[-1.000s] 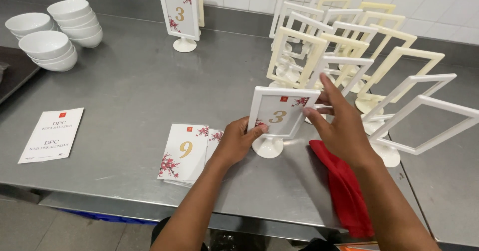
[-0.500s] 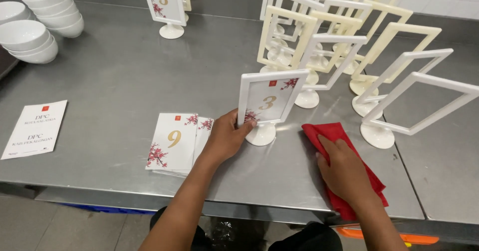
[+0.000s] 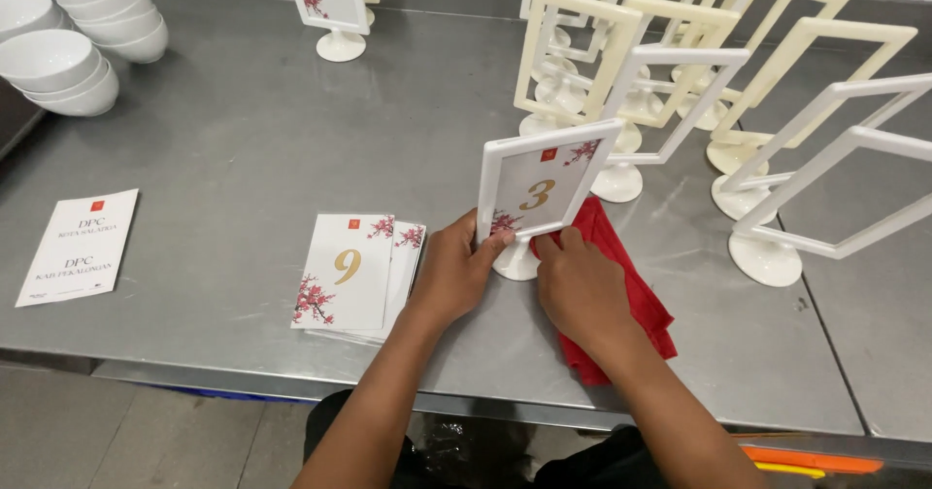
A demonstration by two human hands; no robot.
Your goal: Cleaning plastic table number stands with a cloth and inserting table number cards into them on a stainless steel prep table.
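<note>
Steel worktable (image 3: 233, 149), seen from above the person's hands. Landmark for all positions: the white framed number stand (image 3: 544, 190) near the table's front edge.

Left hand (image 3: 454, 273): at the stand's lower left corner. Thumb lies across the front of the frame's bottom edge, the other fingers curl behind it, so the frame is pinched at that corner. The stand is upright on its round foot and tilted slightly back. A card with a gold numeral and red blossom sprigs sits in the frame.

Right hand (image 3: 581, 287): just right of the stand's foot, palm down on a red cloth (image 3: 631, 300). Fingers are bunched together and pressed onto the cloth, with the fingertips up against the frame's bottom edge. Cannot tell whether the fingers grip the cloth or only press it flat.

The red cloth lies flat on the table, running from under the stand's right side toward the front edge.

Left of the stand, close to the left wrist: a small stack of number cards (image 3: 354, 273), lying face up, with the same blossom print.

Far left of the stand: one white printed card (image 3: 80, 246), flat on the table.

Behind and to the right of the stand: a cluster of empty frame stands (image 3: 680, 71), cream and white, some leaning.

Far behind, to the left: another filled number stand (image 3: 328, 3).

Far left, toward the back: stacked white bowls (image 3: 78, 42).
</note>
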